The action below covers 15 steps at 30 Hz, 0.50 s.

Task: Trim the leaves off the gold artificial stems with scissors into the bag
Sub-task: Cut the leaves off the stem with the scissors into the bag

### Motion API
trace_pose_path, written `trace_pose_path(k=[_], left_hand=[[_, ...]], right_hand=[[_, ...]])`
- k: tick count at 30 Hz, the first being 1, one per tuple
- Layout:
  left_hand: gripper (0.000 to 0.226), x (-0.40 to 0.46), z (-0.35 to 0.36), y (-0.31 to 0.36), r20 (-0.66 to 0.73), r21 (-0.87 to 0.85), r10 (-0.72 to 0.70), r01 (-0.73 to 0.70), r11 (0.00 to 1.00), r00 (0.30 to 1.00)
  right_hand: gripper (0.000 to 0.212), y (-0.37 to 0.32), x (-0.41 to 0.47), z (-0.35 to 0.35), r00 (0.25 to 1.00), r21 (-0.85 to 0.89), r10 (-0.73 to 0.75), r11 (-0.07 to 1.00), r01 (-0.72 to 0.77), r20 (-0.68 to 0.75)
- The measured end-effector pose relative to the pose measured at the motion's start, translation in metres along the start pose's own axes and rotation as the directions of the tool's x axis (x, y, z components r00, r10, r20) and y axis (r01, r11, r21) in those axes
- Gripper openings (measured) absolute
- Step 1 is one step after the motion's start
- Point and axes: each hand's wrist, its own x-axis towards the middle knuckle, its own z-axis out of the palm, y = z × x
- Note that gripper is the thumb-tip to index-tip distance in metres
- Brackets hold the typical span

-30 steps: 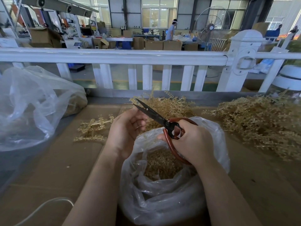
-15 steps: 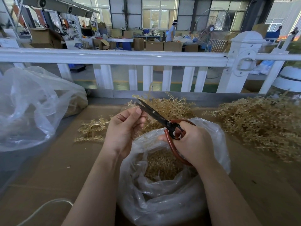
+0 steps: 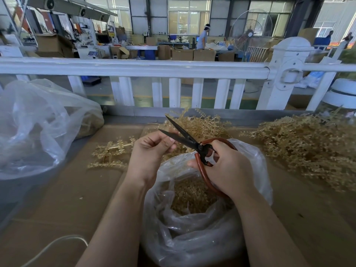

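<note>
Since a moment ago, we are spreading the scissors (image 3: 185, 138) wider, the two dark blades now parted where they were nearly together, and our left hand (image 3: 149, 151) is sitting a little higher against them. Nearest to us, the clear bag (image 3: 192, 237) is standing open on the cardboard surface (image 3: 63, 199), with gold trimmings (image 3: 190, 195) already lying inside. Just above its mouth our right hand (image 3: 229, 168) is gripping the reddish handles, fingers curled through the loops. Our left hand is pinching something small at the blades; we cannot tell whether a stem is in it, since the fingers are hiding it. To cut well, we are judging that the piece should sit deep between the blades and directly over the bag's opening, with fingertips kept clear of the edges. Farther off, one gold sprig (image 3: 109, 153) is lying to the left, a loose pile (image 3: 200, 126) behind the hands, and a larger heap of stems (image 3: 308, 147) at right. A second bag (image 3: 38, 122) is slumping far left, before the white railing (image 3: 134, 67).
</note>
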Motion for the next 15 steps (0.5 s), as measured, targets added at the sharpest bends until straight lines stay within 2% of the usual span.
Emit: trace_pose_path(k=[3, 7, 15], left_hand=[[0.013, -0.0011, 0.0015, 0.0024, 0.012, -0.072, -0.031, 0.032, 0.997, 0.999], [0.011, -0.0008, 0.0028, 0.0005, 0.04, -0.142, -0.08, 0.085, 0.986, 0.996], [0.009, -0.0012, 0.0042, 0.0002, 0.059, -0.151, -0.078, 0.086, 0.985, 0.995]], right_hand=[[0.06, -0.0001, 0.0003, 0.0004, 1.0, 0.033, 0.002, 0.999, -0.003, 0.016], [0.059, 0.0012, 0.0004, -0.0006, 0.999, 0.071, -0.004, 0.997, 0.001, 0.038], [0.067, 0.0026, 0.0016, -0.0026, 0.999, 0.055, 0.0, 0.998, -0.002, 0.041]])
